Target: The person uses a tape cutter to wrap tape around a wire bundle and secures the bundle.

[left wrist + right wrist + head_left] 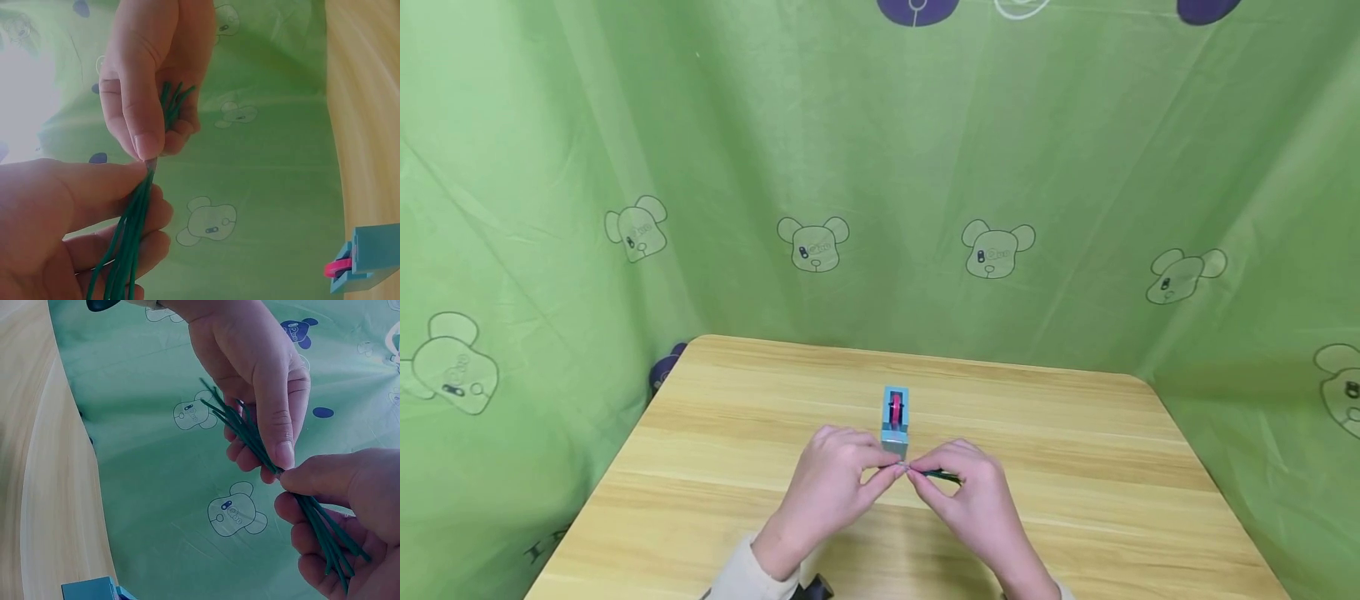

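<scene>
My left hand [831, 479] and right hand [981, 496] meet fingertip to fingertip above the table. Between them they pinch a thin bundle of green strands [128, 250], whose loose ends fan out on both sides in the right wrist view. At the pinch point a small clear, shiny band [151, 165] that looks like tape wraps the strands, mostly hidden by thumbs and fingers. Just beyond the fingertips stands a light blue tape dispenser [895, 437] with a pink core [896, 408].
The wooden table [737, 400] reaches back to a green curtain [895, 158] printed with bear heads, which hangs on the left, back and right. A black object [816, 588] lies at the near edge by the left sleeve [748, 575].
</scene>
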Tool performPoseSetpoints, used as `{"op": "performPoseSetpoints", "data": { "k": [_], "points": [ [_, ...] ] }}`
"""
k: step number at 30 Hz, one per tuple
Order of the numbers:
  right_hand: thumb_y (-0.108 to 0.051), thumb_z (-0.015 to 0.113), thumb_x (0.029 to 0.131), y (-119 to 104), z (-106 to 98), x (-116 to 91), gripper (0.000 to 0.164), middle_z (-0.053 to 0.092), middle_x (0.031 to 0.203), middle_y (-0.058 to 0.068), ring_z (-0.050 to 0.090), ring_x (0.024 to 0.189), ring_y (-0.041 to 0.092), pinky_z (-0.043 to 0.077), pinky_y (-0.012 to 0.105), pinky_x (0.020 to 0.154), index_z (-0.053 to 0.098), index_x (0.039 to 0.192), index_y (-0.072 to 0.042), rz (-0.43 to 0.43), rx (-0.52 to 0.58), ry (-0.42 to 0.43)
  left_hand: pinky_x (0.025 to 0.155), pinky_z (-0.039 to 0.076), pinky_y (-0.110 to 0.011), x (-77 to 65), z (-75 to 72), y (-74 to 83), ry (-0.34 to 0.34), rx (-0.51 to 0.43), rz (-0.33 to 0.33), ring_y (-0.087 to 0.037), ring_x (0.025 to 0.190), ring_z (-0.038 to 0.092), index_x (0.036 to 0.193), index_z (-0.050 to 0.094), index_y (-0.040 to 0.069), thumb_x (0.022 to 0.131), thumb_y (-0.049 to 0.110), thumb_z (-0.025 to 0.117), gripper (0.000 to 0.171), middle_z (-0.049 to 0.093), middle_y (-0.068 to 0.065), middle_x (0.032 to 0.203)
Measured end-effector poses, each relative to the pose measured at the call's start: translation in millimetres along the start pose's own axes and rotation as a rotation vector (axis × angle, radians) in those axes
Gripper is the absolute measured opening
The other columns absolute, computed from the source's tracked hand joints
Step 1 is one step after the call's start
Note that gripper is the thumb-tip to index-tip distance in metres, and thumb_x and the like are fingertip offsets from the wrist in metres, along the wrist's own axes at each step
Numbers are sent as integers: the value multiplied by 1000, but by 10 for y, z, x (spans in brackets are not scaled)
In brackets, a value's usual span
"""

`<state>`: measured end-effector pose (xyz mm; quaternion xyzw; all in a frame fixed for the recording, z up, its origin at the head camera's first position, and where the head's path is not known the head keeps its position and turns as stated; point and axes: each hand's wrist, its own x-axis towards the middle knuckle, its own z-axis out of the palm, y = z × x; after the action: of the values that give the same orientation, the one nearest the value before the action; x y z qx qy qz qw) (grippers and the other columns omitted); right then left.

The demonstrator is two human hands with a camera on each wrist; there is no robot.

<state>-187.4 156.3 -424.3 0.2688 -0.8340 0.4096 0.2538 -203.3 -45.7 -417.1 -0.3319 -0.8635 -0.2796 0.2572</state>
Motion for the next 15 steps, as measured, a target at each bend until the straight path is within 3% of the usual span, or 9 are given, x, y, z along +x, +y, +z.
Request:
{"op": "performPoseSetpoints", "data": {
  "k": [4,11,15],
  "points": [
    [-1,83,76,10,-8,0,22,70,86,-15,62,80,7,51,18,69,77,86,-19,-40,2,-3,77,49,-31,2,-1,-4,-29,-15,-3,2,70,60,90,80,24,89,32,75,10,70,15,82],
    [-3,83,76,4,-18,-11,20,70,87,-13,63,82,8,50,18,72,78,87,-19,-19,36,-23,55,40,-13,0,7,-15,-79,-119,-21,6,61,51,90,80,22,91,27,73,9,66,16,78],
    [-6,84,78,0,-15,-14,18,70,87,-15,63,83,7,51,19,72,78,87,-20,-1,49,-23,52,36,-11,2,6,-10,-73,-128,-25,4,57,48,90,79,21,90,26,75,6,65,16,76]
  ]
}}
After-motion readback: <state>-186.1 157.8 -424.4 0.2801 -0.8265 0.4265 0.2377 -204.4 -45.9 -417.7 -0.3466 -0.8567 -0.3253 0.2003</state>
